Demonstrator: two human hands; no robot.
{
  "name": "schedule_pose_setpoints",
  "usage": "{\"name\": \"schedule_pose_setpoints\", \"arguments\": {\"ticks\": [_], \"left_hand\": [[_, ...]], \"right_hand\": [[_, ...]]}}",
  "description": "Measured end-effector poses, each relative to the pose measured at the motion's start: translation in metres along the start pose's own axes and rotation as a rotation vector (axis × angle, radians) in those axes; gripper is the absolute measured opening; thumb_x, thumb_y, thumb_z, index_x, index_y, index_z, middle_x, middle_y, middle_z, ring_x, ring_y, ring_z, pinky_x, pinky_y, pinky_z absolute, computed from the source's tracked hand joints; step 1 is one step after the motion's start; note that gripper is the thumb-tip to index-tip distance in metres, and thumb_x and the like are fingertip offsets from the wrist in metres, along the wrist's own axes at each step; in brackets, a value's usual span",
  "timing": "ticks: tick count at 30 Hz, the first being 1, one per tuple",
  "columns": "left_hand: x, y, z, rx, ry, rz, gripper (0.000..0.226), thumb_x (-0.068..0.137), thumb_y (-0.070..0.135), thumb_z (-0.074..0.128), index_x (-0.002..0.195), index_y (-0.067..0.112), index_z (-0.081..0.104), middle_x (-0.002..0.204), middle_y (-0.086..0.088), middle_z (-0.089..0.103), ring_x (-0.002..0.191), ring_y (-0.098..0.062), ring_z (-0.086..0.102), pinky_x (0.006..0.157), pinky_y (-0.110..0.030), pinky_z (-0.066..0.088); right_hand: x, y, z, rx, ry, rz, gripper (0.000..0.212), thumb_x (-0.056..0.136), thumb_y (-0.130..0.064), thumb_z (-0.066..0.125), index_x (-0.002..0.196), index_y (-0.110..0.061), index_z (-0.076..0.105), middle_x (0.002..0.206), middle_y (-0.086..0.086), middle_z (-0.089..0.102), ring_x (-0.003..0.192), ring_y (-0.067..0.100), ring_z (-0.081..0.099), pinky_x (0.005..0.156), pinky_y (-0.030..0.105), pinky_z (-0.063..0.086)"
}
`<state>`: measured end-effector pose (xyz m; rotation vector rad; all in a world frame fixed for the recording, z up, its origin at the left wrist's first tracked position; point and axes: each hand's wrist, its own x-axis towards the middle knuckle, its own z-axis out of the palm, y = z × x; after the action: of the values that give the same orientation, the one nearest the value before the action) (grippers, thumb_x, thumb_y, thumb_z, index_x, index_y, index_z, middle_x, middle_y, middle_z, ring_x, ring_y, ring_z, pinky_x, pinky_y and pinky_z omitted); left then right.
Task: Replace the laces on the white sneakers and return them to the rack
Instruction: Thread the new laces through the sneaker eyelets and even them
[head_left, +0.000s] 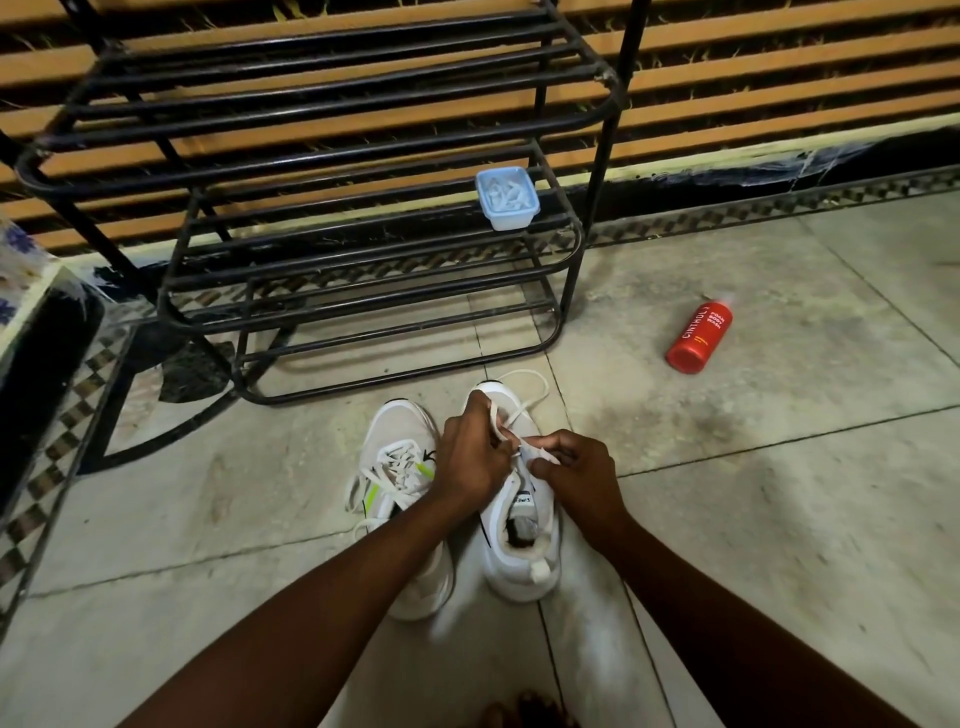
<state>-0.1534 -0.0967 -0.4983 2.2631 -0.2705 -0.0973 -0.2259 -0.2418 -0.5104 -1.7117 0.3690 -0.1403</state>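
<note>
Two white sneakers stand side by side on the floor in front of the black metal rack (363, 306). The left sneaker (400, 447) has loose white laces and green accents. Over the right sneaker (519, 540) both my hands work at the lacing. My left hand (470, 457) grips a white lace (519, 410) that loops out past the toe. My right hand (574, 467) pinches another stretch of the lace just above the tongue. The eyelets under my fingers are hidden.
A small pale blue lidded box (506, 200) sits on a lower rack shelf at its right end. A red bottle (701, 335) lies on the tiled floor to the right. A striped wall runs behind the rack, and a dark ledge (47, 353) stands at the left.
</note>
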Motion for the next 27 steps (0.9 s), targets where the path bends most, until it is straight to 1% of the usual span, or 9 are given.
{"name": "schedule_pose_setpoints", "arguments": {"ticks": [2,4,6,10,13,17,20,24,27], "left_hand": [[0.000,0.002,-0.002,-0.021,0.006,-0.037,0.035,0.077,0.020,0.080,0.093,0.026,0.050,0.083,0.005,0.067,0.080,-0.019,0.066,0.072,-0.044,0.055],[0.002,0.001,-0.003,-0.001,-0.035,-0.038,0.032,0.076,0.020,0.081,0.090,0.025,0.053,0.082,0.005,0.067,0.082,-0.021,0.066,0.073,-0.043,0.056],[0.003,-0.001,-0.003,0.066,-0.092,0.011,0.032,0.078,0.022,0.079,0.088,0.025,0.049,0.080,0.003,0.065,0.084,-0.027,0.064,0.072,-0.046,0.055],[-0.001,0.001,-0.001,0.212,-0.147,0.094,0.036,0.086,0.024,0.070,0.092,0.028,0.034,0.089,-0.007,0.060,0.089,-0.034,0.059,0.072,-0.048,0.053],[0.001,0.002,-0.002,0.130,-0.129,0.041,0.034,0.080,0.023,0.075,0.091,0.025,0.043,0.086,-0.001,0.063,0.087,-0.029,0.063,0.072,-0.050,0.056],[0.002,0.002,-0.004,-0.069,-0.031,-0.100,0.034,0.071,0.016,0.085,0.090,0.022,0.057,0.081,0.002,0.070,0.076,-0.018,0.069,0.070,-0.042,0.058],[0.001,-0.002,-0.003,-0.082,-0.027,-0.092,0.038,0.071,0.016,0.085,0.089,0.024,0.053,0.078,0.004,0.069,0.073,-0.016,0.068,0.068,-0.042,0.057],[0.002,0.006,-0.002,0.041,-0.087,0.025,0.042,0.081,0.013,0.073,0.098,0.029,0.037,0.078,0.001,0.064,0.076,-0.024,0.065,0.068,-0.049,0.056],[-0.004,0.013,0.002,0.088,-0.018,0.065,0.038,0.086,0.010,0.067,0.101,0.026,0.036,0.077,0.000,0.063,0.072,-0.027,0.062,0.064,-0.049,0.055]], "right_hand": [[0.000,0.000,0.000,0.022,0.004,0.023,0.018,0.079,-0.003,0.075,0.090,-0.016,0.079,0.091,-0.003,0.079,0.090,0.017,0.075,0.091,0.048,0.057],[0.000,-0.001,0.000,0.036,0.008,0.035,0.018,0.077,-0.004,0.074,0.090,-0.016,0.079,0.091,-0.002,0.079,0.090,0.018,0.075,0.092,0.050,0.057],[0.000,0.000,0.000,0.039,0.005,0.029,0.019,0.076,-0.007,0.074,0.092,-0.015,0.079,0.092,-0.001,0.079,0.091,0.019,0.075,0.092,0.051,0.057],[0.000,0.000,0.001,0.023,0.001,0.024,0.023,0.074,-0.009,0.071,0.094,-0.016,0.079,0.092,-0.002,0.079,0.091,0.018,0.075,0.092,0.050,0.057],[0.000,-0.001,0.001,-0.003,0.001,0.018,0.020,0.076,-0.010,0.071,0.092,-0.017,0.079,0.089,-0.004,0.078,0.088,0.016,0.074,0.089,0.047,0.058],[0.001,0.000,0.001,-0.005,-0.003,0.013,0.020,0.077,-0.007,0.071,0.092,-0.017,0.078,0.091,-0.005,0.079,0.089,0.015,0.074,0.088,0.043,0.058],[0.000,0.002,0.001,0.016,0.011,0.002,0.019,0.079,-0.001,0.072,0.092,-0.014,0.078,0.091,-0.004,0.079,0.089,0.015,0.074,0.085,0.037,0.058],[0.000,0.007,0.002,0.010,0.004,-0.047,0.021,0.081,0.002,0.073,0.094,-0.013,0.077,0.095,-0.005,0.078,0.094,0.012,0.074,0.087,0.028,0.056],[0.000,0.009,0.002,-0.025,0.013,-0.078,0.022,0.082,-0.001,0.075,0.098,-0.015,0.077,0.098,-0.009,0.078,0.096,0.006,0.072,0.087,0.021,0.053]]}}
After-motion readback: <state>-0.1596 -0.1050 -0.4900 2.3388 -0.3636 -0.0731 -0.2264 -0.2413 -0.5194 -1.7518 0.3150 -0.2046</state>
